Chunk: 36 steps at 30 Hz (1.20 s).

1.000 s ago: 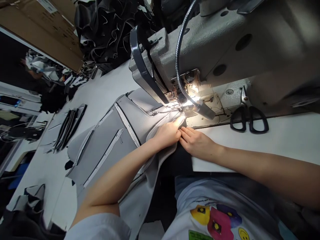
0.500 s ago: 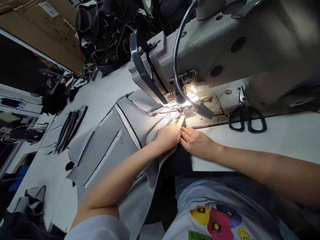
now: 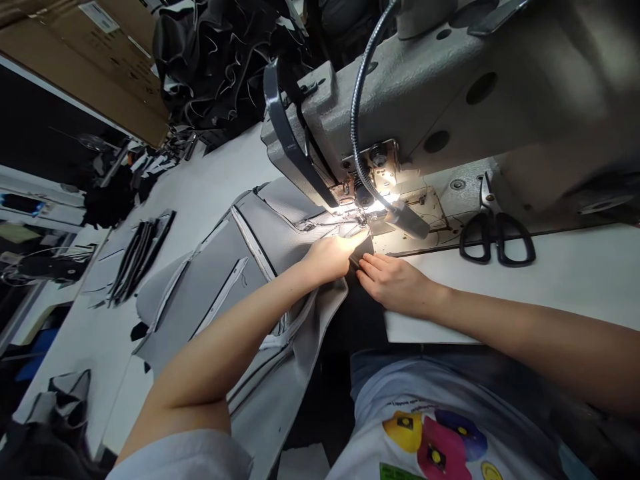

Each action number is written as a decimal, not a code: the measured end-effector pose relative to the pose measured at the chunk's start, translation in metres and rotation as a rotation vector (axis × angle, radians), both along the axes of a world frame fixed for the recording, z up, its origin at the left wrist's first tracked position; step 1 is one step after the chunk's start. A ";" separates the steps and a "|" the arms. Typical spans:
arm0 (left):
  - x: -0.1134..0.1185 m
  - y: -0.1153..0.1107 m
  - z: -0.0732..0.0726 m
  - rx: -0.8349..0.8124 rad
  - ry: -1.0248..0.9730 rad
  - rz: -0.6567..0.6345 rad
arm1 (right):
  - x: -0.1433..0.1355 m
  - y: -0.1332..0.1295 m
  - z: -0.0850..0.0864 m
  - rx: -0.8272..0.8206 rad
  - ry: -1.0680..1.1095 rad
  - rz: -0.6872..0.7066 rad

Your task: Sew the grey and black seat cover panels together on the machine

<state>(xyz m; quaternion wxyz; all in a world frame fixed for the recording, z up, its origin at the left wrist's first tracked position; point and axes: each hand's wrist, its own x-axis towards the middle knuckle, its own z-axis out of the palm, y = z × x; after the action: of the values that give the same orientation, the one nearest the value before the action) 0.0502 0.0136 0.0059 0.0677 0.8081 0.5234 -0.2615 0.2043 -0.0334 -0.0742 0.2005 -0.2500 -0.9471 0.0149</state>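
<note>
Grey fabric (image 3: 225,280) with white-edged seams lies under the sewing machine (image 3: 430,107), spread over the table to the left. My left hand (image 3: 330,257) grips its edge right in front of the lit presser foot (image 3: 361,215), index finger stretched toward the needle area. Close by, my right hand (image 3: 393,283) has its fingers together on the edge of a black fabric piece (image 3: 363,250) that shows between both hands. The fingertips' undersides are hidden. Black-handled scissors (image 3: 495,230) rest on the machine bed, to the right of my right hand.
A bendy lamp (image 3: 357,100) curves down in front of the needle. At the left lies a stack of dark cut pieces (image 3: 140,257). Behind the machine are a heap of black fabric (image 3: 215,60) and a cardboard box (image 3: 85,60). The white table (image 3: 575,280) runs along the front.
My left hand has shifted slightly left, and the grey flap beneath it has dropped toward me. Black fabric now shows between the hands. My right hand has barely moved.
</note>
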 end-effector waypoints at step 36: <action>0.018 -0.004 0.005 -0.029 0.169 -0.008 | 0.002 -0.007 -0.005 -0.137 -0.002 0.246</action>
<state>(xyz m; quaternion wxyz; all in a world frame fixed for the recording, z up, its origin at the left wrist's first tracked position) 0.0683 0.0100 0.0105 0.0340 0.7843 0.5200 -0.3365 0.2066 -0.0405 -0.0787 0.1786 -0.1450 -0.9677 0.1035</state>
